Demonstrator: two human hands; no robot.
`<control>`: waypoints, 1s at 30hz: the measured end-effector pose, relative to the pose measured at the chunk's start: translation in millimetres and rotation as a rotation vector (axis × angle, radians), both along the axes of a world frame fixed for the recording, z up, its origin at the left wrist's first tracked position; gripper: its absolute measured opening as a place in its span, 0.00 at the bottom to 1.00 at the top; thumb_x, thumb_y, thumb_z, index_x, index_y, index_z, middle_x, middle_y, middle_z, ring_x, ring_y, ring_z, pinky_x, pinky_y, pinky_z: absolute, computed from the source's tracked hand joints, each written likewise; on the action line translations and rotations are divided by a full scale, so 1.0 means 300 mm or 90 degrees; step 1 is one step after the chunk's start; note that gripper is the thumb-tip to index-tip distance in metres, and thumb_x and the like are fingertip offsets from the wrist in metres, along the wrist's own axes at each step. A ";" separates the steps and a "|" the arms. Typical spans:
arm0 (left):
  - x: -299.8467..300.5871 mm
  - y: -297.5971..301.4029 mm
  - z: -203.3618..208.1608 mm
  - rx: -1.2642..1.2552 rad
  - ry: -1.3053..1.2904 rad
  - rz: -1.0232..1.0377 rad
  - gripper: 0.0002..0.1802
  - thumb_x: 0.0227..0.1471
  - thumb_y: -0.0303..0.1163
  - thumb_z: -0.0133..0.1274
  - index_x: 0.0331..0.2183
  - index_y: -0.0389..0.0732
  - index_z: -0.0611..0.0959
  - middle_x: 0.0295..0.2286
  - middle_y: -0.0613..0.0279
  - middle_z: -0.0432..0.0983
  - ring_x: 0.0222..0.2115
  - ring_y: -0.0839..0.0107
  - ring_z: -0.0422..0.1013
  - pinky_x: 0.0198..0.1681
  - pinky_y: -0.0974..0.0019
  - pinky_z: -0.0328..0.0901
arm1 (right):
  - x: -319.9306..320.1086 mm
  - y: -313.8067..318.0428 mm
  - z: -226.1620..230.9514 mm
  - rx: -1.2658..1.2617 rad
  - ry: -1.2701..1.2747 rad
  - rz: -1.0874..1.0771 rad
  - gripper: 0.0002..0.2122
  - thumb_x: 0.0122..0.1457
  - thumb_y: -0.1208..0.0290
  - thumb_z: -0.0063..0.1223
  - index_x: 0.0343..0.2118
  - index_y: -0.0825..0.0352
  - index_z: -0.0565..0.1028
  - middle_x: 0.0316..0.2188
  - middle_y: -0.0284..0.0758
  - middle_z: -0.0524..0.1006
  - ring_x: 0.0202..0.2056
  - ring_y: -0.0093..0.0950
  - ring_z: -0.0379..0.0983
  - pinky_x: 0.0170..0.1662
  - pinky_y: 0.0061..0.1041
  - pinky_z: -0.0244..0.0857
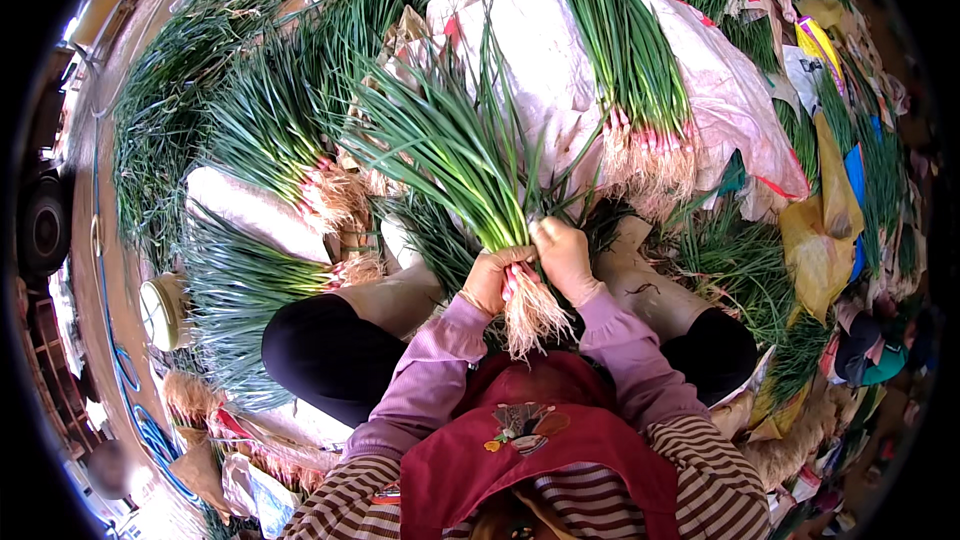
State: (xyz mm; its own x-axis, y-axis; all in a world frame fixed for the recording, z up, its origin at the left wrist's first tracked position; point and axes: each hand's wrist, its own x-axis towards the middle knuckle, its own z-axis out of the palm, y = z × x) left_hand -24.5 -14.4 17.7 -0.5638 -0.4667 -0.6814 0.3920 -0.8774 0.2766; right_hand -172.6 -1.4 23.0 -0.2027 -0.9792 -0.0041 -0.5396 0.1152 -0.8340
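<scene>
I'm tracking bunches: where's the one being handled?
In the head view, the onion bunch is near the centre, in the left hand, against the right hand.

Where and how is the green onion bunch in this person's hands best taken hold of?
Likely around the gathered stems, just above the pink bulbs, coming from the left, as the left hand does. The bunch is narrow there; beyond, the leaves fan wide, while the thin roots trail toward the body.
</scene>
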 end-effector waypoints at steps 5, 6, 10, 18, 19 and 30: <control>0.009 0.026 -0.029 -0.014 0.013 -0.006 0.13 0.48 0.32 0.53 0.32 0.31 0.78 0.21 0.58 0.74 0.18 0.69 0.73 0.23 0.67 0.71 | -0.027 -0.027 -0.045 0.220 -0.493 -0.178 0.12 0.57 0.63 0.50 0.25 0.67 0.75 0.18 0.27 0.72 0.18 0.16 0.62 0.21 0.15 0.54; 0.010 0.029 -0.029 -0.012 0.002 -0.013 0.13 0.48 0.32 0.53 0.32 0.31 0.78 0.21 0.58 0.74 0.18 0.68 0.73 0.24 0.67 0.71 | -0.027 -0.041 -0.041 0.260 -0.517 -0.154 0.12 0.57 0.62 0.51 0.25 0.67 0.76 0.18 0.26 0.71 0.18 0.15 0.62 0.22 0.15 0.53; 0.013 0.039 -0.031 -0.016 -0.012 -0.014 0.11 0.50 0.33 0.52 0.29 0.34 0.77 0.20 0.58 0.74 0.18 0.68 0.73 0.25 0.64 0.72 | 0.029 -0.101 -0.036 0.216 -0.499 -0.072 0.12 0.56 0.65 0.52 0.19 0.64 0.72 0.14 0.24 0.66 0.17 0.15 0.59 0.21 0.18 0.51; 0.021 0.025 -0.009 -0.008 0.013 0.001 0.12 0.49 0.34 0.52 0.28 0.33 0.77 0.16 0.56 0.74 0.17 0.67 0.73 0.23 0.65 0.71 | -0.124 0.018 -0.162 0.543 0.396 0.345 0.12 0.47 0.67 0.53 0.31 0.70 0.78 0.30 0.48 0.77 0.37 0.41 0.74 0.42 0.34 0.67; 0.020 0.016 0.005 -0.024 0.006 0.010 0.13 0.49 0.34 0.52 0.29 0.32 0.77 0.16 0.55 0.74 0.17 0.67 0.73 0.23 0.65 0.71 | -0.174 0.007 -0.135 0.644 0.359 0.459 0.15 0.47 0.66 0.54 0.36 0.69 0.77 0.37 0.49 0.75 0.39 0.41 0.74 0.44 0.35 0.66; 0.034 -0.015 0.035 -0.070 0.012 0.064 0.09 0.45 0.28 0.56 0.30 0.33 0.78 0.16 0.56 0.73 0.15 0.67 0.72 0.20 0.68 0.69 | -0.184 -0.056 -0.207 0.131 0.706 0.179 0.25 0.51 0.71 0.45 0.54 0.70 0.60 0.59 0.42 0.54 0.59 0.37 0.50 0.55 0.34 0.54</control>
